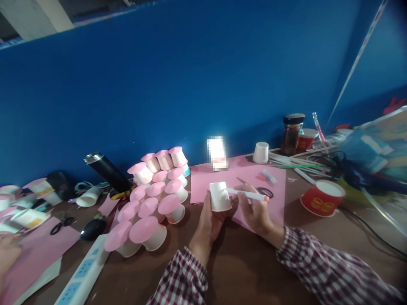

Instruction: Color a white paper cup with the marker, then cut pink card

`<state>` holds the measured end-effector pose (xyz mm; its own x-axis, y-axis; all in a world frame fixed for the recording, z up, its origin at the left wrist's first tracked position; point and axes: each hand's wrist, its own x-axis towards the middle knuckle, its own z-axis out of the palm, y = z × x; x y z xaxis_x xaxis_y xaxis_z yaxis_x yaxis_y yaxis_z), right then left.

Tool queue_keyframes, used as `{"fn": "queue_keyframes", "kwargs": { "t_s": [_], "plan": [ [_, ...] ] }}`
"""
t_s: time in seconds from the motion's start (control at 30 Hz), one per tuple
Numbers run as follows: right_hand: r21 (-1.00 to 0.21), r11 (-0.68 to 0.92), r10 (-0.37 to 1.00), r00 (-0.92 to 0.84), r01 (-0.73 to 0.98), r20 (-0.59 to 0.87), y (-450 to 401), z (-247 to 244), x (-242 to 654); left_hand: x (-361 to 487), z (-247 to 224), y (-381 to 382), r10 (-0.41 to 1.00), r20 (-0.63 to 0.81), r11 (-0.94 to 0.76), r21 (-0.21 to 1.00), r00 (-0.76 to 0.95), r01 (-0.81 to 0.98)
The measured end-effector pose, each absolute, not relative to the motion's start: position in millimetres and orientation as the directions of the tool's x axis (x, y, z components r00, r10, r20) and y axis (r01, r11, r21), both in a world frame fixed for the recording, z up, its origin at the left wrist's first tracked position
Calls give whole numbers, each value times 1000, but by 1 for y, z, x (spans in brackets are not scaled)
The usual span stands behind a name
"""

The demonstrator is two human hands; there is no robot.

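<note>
My left hand (210,220) is wrapped round a white paper cup (220,197), held upside down above the brown table. In my right hand (256,212) is a white marker pen (249,194) with a reddish end, its tip pointing left at the cup's side. Whether the tip touches the cup I cannot tell. Beneath and behind both hands lie pink paper sheets (206,180). On them rest scissors (265,192), partly hidden by my right hand, and a small clear-and-pink item (269,176).
Several upturned cups with pink paper discs (148,228) stand left. Beyond them are a black flask (106,169), a mouse (93,229) and a power strip (84,271). A red paper bowl (322,198) and a jar (291,133) sit right. Another person's hand (8,254) shows far left.
</note>
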<state>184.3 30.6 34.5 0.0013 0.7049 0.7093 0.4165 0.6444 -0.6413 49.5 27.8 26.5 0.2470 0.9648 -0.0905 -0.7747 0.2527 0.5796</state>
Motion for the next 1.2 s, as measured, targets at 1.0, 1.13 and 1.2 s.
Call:
{"fn": "queue_keyframes", "kwargs": {
  "t_s": [1.0,1.13,1.2],
  "plan": [
    [-639,653,698,3,407,716,32,37,184,50,28,27,964,-101,258,578,247,-774],
    [-641,645,702,8,417,712,31,40,184,50,28,28,964,-112,260,577,240,-774],
    [-645,638,703,22,422,711,31,41,184,50,27,28,965,-117,259,576,235,-775]
  ]
}}
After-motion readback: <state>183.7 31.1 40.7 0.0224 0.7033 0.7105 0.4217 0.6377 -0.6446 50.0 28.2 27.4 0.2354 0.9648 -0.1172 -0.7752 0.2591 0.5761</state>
